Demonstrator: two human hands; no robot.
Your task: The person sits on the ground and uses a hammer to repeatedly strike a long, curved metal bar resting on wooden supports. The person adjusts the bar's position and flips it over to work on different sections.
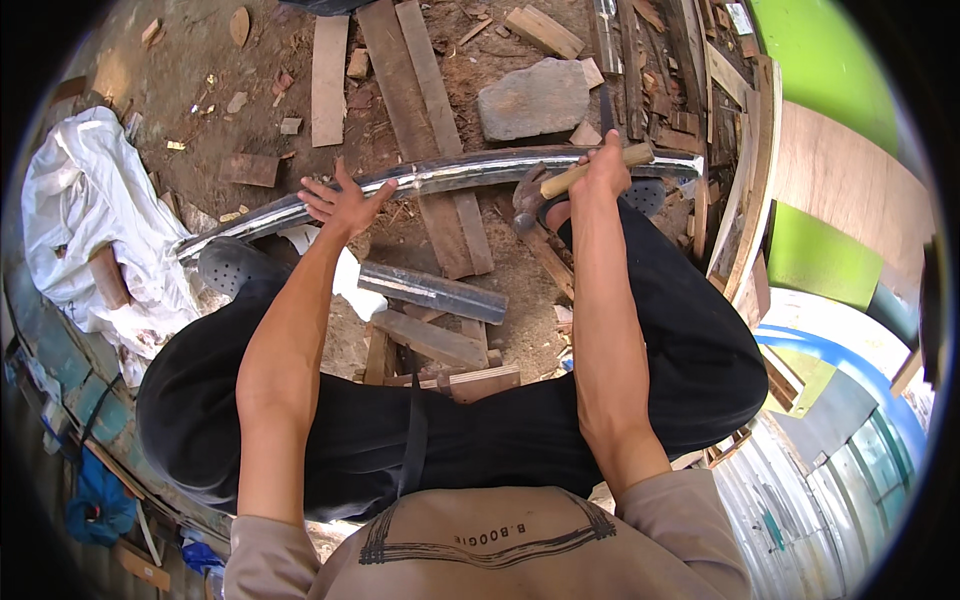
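The long curved metal strip [440, 175] across the far ground is shiny silver. The hammer [570, 180] has a pale wooden handle and dark grey head. Trousers [680, 350] are black, the sheet [90, 200] at left white, the wall panel [830, 60] at right bright green.

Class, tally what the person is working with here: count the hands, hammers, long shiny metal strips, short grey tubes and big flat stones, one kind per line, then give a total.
Hands: 2, left hand and right hand
Hammer: 1
Long metal strip: 1
Short grey tube: 1
Flat stone: 1
Total: 6
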